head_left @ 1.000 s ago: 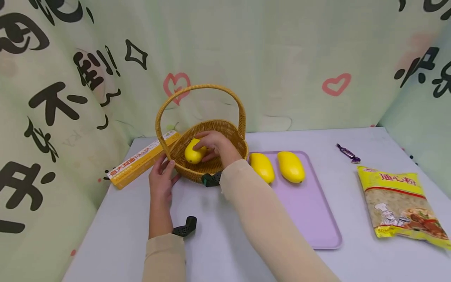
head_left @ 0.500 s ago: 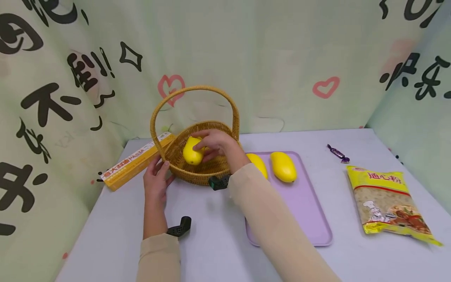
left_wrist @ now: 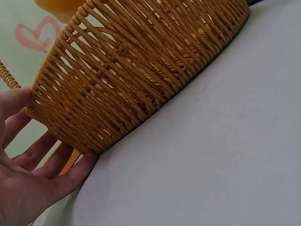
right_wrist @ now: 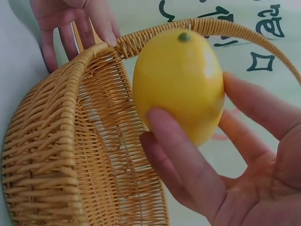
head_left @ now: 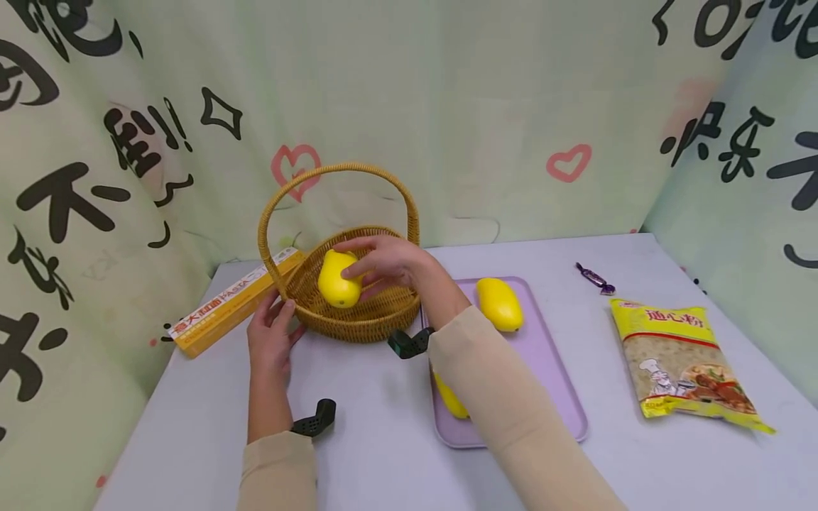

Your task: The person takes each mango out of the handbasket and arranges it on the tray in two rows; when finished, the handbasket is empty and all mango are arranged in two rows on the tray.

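In the head view, my right hand (head_left: 391, 261) holds a smooth yellow mango (head_left: 339, 279) over the wicker basket (head_left: 358, 328). The right wrist view shows this mango with a small green stem spot (right_wrist: 184, 36), fingers round its lower part, above the basket's opening. My left hand (head_left: 270, 335) holds the basket's left rim near the foot of its tall arched handle. In the left wrist view, the thumb lies at the rim and the other fingers spread along the woven side. No other fruit shows inside the basket.
Right of the basket, a lilac tray (head_left: 543, 383) bears yellow mangoes (head_left: 500, 304), one partly behind the right sleeve. An orange pasta box (head_left: 233, 305) lies left of the basket. A yellow pasta bag (head_left: 684, 362) and a purple wrapped candy (head_left: 596, 278) lie at right.
The mango in my right hand has risen from inside the basket. My right forearm shifted, uncovering a mango low on the tray and covering another. The head view has turned slightly right.
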Demonstrator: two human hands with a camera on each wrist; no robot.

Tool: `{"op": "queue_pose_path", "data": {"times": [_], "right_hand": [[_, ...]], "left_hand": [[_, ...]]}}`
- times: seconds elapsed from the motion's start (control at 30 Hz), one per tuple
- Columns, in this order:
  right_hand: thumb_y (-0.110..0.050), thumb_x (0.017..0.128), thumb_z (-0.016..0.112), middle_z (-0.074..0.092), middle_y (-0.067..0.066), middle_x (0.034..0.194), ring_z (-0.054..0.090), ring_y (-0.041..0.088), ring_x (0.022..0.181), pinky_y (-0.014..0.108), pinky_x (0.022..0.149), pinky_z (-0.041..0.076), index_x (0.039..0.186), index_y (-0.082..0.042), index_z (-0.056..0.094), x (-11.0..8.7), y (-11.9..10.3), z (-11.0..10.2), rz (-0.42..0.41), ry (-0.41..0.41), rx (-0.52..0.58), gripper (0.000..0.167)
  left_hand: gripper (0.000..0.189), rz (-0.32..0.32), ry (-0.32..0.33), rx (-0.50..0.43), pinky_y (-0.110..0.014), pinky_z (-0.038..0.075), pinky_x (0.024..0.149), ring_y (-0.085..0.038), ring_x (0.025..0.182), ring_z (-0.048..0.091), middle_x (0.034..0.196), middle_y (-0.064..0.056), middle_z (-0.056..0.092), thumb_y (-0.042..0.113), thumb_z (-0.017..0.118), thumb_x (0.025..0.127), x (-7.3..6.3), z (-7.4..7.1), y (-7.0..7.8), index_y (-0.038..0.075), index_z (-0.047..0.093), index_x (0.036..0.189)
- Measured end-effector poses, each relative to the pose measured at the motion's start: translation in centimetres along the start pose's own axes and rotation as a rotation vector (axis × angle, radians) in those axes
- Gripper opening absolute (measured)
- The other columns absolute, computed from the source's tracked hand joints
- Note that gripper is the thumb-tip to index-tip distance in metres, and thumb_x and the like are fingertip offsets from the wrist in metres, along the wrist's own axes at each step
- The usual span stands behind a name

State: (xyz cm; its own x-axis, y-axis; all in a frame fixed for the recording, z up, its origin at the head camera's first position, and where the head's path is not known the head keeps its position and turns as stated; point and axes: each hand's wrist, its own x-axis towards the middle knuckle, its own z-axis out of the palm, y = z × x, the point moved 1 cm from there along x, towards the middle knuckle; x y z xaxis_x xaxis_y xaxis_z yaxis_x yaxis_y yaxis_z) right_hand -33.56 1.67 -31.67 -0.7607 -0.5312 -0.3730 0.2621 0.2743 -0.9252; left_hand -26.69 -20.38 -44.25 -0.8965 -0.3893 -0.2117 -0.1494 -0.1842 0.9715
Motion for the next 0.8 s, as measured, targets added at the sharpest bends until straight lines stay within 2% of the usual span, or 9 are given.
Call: {"op": "queue_pose_path", "data": {"times": [0.13,0.27,0.43,0.67,0.8], "right_hand": [[-0.007,0.095,0.074,0.062,0.014,0.133,0.073,0.032,0.103,0.054,0.099,0.058,0.144,-0.024,0.06,-1.0,0.1,0.0,-0.003,-0.029,0.013,0.055],[-0.007,0.094,0.074,0.061,0.015,0.133,0.072,0.032,0.105,0.053,0.098,0.058,0.144,-0.025,0.061,-2.2,0.0,-0.1,-0.014,-0.026,-0.015,0.055],[-0.009,0.094,0.075,0.056,0.016,0.136,0.069,0.033,0.108,0.051,0.098,0.059,0.143,-0.028,0.062,-4.0,-0.2,-0.6,-0.031,-0.009,-0.086,0.055],[-0.011,0.093,0.076,0.048,0.013,0.148,0.064,0.029,0.121,0.045,0.089,0.063,0.144,-0.031,0.061,-6.5,0.1,-2.1,-0.062,0.007,-0.164,0.057],[-0.012,0.093,0.076,0.047,0.011,0.15,0.058,0.029,0.129,0.045,0.09,0.063,0.144,-0.033,0.06,-7.9,0.4,-2.9,-0.064,0.027,-0.193,0.058]], "left_hand": [[0.054,-0.005,0.001,0.002,-0.047,0.052,0.11,-0.023,0.143,0.048,0.16,-0.002,0.044,0.03,0.061,0.105,-0.3,-0.1,0.0,0.039,0.045,0.156],[0.054,-0.005,-0.001,0.006,-0.047,0.052,0.11,-0.024,0.143,0.048,0.16,-0.002,0.044,0.031,0.061,0.105,-0.5,-0.2,0.0,0.038,0.044,0.156],[0.056,0.01,-0.013,0.005,-0.048,0.051,0.11,-0.025,0.144,0.046,0.161,-0.004,0.042,0.034,0.061,0.105,-0.4,-0.2,0.0,0.037,0.042,0.157],[0.055,0.011,-0.027,-0.004,-0.048,0.05,0.112,-0.023,0.144,0.047,0.162,-0.003,0.041,0.033,0.059,0.106,-0.2,0.0,0.1,0.038,0.042,0.157],[0.054,0.009,-0.028,-0.006,-0.047,0.051,0.112,-0.022,0.143,0.047,0.161,-0.002,0.042,0.032,0.059,0.106,-0.3,0.0,0.2,0.038,0.043,0.157]]}}
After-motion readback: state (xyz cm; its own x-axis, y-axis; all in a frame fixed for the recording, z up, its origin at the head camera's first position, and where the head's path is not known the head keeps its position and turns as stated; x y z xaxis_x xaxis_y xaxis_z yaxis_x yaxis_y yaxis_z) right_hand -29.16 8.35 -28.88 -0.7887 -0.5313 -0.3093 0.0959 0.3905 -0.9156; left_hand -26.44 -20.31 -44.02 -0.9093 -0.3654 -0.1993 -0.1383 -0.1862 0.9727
